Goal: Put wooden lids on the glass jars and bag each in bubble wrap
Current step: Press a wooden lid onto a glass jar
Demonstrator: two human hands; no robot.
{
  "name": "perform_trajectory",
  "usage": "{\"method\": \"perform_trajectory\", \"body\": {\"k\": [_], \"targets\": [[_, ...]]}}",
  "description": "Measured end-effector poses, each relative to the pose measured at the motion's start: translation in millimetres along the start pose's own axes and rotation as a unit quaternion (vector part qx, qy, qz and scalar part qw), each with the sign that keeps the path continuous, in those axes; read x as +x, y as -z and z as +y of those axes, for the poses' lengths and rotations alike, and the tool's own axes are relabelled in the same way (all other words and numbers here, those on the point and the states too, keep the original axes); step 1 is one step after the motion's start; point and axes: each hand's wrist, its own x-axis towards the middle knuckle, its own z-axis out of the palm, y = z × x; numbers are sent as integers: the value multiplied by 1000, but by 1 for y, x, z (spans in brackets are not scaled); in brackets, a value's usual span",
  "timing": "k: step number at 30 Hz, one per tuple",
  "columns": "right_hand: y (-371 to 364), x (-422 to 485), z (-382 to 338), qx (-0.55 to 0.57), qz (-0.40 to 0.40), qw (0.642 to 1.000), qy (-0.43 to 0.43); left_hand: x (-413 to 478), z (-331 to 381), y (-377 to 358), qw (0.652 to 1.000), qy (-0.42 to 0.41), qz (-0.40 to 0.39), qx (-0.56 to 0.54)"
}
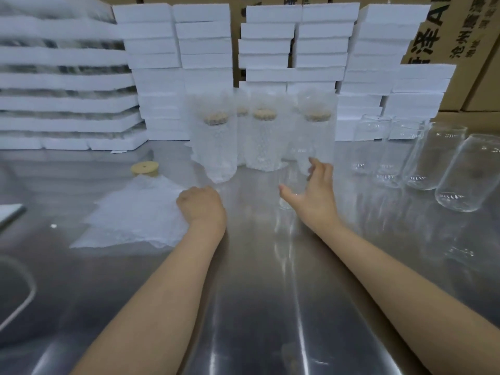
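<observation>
Starting another jar: reaching right hand, fingers spread apart, toward a clear lidless glass jar standing on the counter before the bagged jars. Resting left hand, curled, on flat bubble wrap bags; grip unclear. Likely needing next: fetching the wooden lid lying beyond them.

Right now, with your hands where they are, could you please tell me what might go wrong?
The right hand is spread open close to the wrapped jars; a misjudged grab could topple one. The bare jars stand tightly grouped on the steel table; a nudge might make them clink or slide. The left hand holds the bubble wrap, and dragging it could shift the wooden lid at its far edge.
</observation>
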Motion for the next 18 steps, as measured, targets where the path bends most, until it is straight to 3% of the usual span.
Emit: {"method": "perform_trajectory", "body": {"k": [2, 9, 13, 18], "targets": [[-11, -14, -18, 27, -17, 1000, 2, -3, 4, 2, 999, -33, 11, -19], [-15, -33, -44, 95, -106, 990, -12, -10, 9, 21, 958, -60, 84, -268], [-8, -34, -46, 135, -122, 982, -41, 21, -30, 23, 954, -74, 168, -238], [-9, -32, -45, 166, -149, 974, -44, 59, -71, -9, 971, -5, 62, -233]]}}
